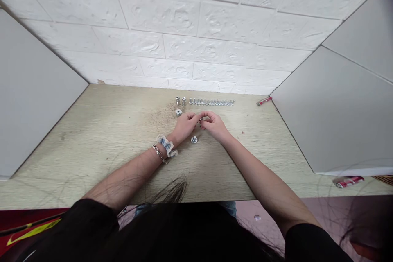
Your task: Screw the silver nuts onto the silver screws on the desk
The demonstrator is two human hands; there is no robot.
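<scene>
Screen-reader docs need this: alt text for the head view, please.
Bare left hand and right hand meet at a small metal part over a pale table. Beyond them, a row of bolts stands before a white brick-patterned wall; another metal piece sits nearer the camera.

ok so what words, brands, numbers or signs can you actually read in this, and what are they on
No text can be read anywhere in the picture.
Red cylinder by the right-hand panel: pale markings, too small to read.
Red cylinder at the table's front edge: pale markings, too blurred to read.
Yellow patch at lower left: any lettering is too blurred to read.
Row of small metal bolts: no legible marking.
</scene>
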